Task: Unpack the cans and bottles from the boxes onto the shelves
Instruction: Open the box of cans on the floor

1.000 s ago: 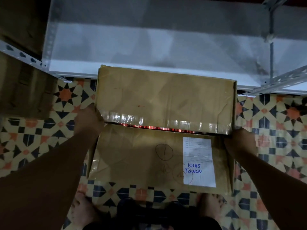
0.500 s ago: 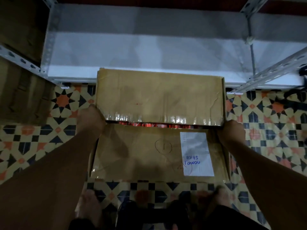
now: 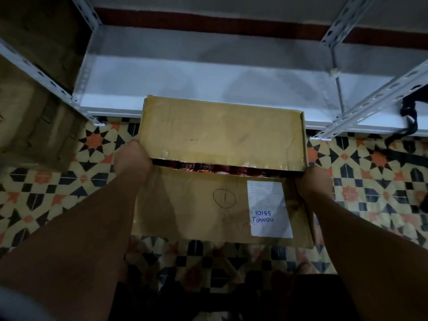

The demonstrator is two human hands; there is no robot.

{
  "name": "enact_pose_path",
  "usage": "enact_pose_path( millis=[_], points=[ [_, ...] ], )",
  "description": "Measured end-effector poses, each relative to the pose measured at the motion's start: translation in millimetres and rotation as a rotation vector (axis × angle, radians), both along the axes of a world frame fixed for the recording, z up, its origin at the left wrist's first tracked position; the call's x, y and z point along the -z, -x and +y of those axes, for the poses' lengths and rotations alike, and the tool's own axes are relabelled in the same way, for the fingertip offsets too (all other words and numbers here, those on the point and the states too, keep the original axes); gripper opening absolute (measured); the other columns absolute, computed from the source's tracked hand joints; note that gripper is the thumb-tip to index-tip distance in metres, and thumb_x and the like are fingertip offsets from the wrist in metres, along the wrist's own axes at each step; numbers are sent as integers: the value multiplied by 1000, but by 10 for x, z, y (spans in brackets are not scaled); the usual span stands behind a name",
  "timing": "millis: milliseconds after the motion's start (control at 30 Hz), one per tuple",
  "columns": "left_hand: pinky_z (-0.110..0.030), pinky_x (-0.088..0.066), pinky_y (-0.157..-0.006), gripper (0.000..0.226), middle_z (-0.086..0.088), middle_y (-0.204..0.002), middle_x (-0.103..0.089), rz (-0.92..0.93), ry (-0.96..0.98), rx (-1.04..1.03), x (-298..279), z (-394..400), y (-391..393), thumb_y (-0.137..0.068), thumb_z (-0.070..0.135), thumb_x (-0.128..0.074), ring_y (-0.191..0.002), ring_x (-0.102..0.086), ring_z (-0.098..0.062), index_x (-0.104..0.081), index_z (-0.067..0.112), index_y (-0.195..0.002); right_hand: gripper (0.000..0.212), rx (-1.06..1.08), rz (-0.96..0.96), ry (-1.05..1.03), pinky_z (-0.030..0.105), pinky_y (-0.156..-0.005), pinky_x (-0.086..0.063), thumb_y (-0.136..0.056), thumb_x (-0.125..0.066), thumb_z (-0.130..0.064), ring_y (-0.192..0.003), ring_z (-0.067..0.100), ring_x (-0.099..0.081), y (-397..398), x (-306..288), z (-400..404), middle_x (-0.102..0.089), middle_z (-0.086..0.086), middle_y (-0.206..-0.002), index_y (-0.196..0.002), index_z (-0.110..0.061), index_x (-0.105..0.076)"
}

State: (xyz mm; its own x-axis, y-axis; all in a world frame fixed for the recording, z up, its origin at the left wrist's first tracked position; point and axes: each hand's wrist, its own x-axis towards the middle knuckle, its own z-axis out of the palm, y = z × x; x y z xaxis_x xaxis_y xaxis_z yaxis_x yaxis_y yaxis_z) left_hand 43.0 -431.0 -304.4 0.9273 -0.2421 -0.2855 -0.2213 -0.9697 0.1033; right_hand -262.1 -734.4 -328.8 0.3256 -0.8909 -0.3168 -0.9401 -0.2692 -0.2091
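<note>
Change since a second ago: the gap between the top flaps of the cardboard box (image 3: 222,172) shows wider and its far edge sits a little further onto the shelf line; both hands stay at the same two sides.
Shelving (image 3: 185,84): white metal unit with slotted posts, its lowest shelf bare and just beyond the box.
Floor (image 3: 46,186): patterned tiles in cream, orange and dark blue, under and around the box.
Box position: in front of the lowest shelf, its far edge overlapping the shelf's front lip; whether it rests on the floor or is lifted cannot be told.
Box flaps: far flap and near flap nearly closed, with a narrow slit between them.
Box contents: red cans (image 3: 208,169) with white lettering show through the slit; their number cannot be told.
Label (image 3: 268,208): white paper on the near flap, handwritten "10185 Tawau", beside a circled "1".
Left hand (image 3: 132,161): clasped against the box's left side at the slit.
Right hand (image 3: 312,181): clasped against the box's right side at the slit.
</note>
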Motion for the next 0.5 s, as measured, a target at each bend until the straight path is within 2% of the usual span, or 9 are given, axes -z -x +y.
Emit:
enact_pose_path(
  millis=[67, 133, 233, 300, 367, 433, 500],
  points=[
    [-44, -51, -71, 9, -22, -96, -66, 4, -23, 12, 10, 6, 2, -93, 3, -59, -88, -65, -37, -62, -2, -100, 20, -24, -8, 14, 35, -58, -51, -98, -54, -20, -66, 23, -58, 25, 42, -12, -59, 10, -77, -82, -10, -58],
    [-40, -46, -67, 3, -22, -94, -65, -7, -23, 31, 15, 33, -9, -92, 2, -60, -78, -57, -33, -59, 1, -89, 22, -20, -31, 38, 41, -64, -56, -98, -53, -21, -70, 27, -61, 48, 75, -22, -62, 12, -79, -80, -9, -59],
    [-37, -43, -66, 15, -21, -88, -63, -10, -27, 86, 1, 81, -12, -89, 1, -61, -74, -54, -31, -52, 7, -79, 24, -7, -46, 50, 41, -67, -54, -98, -54, -22, -75, 31, -62, 43, 75, -39, -62, 14, -81, -77, -10, -55],
    [-37, -43, -67, 9, -20, -88, -63, -25, -6, 99, -13, 99, 16, -88, 1, -61, -80, -61, -36, -55, 6, -84, 26, -10, -58, 64, 40, -67, -52, -98, -54, -22, -76, 31, -60, 34, 75, -41, -61, 12, -80, -73, -15, -49],
    [-38, -42, -67, 5, -17, -84, -61, -53, 34, 103, -10, 140, 66, -90, 4, -61, -78, -59, -33, -56, 5, -91, 24, -6, -82, 70, 39, -64, -49, -97, -55, -23, -73, 28, -59, 32, 68, -33, -59, 7, -76, -74, -20, -48],
    [-39, -42, -68, 6, -18, -86, -63, -79, 76, 94, 19, 220, 134, -95, 9, -60, -74, -52, -28, -57, 5, -98, 17, 26, -98, 56, 38, -63, -48, -97, -55, -25, -69, 26, -58, 27, 42, -43, -61, 7, -77, -82, -18, -53],
    [-41, -45, -71, 15, -21, -96, -66, -77, 161, 51, 35, 327, 257, -99, 13, -56, -78, -53, -30, -57, 3, -110, 13, 29, -94, 61, 38, -65, -49, -98, -52, -24, -73, 28, -59, 11, -45, 22, -65, 11, -88, -96, -13, -59]
  ],
)
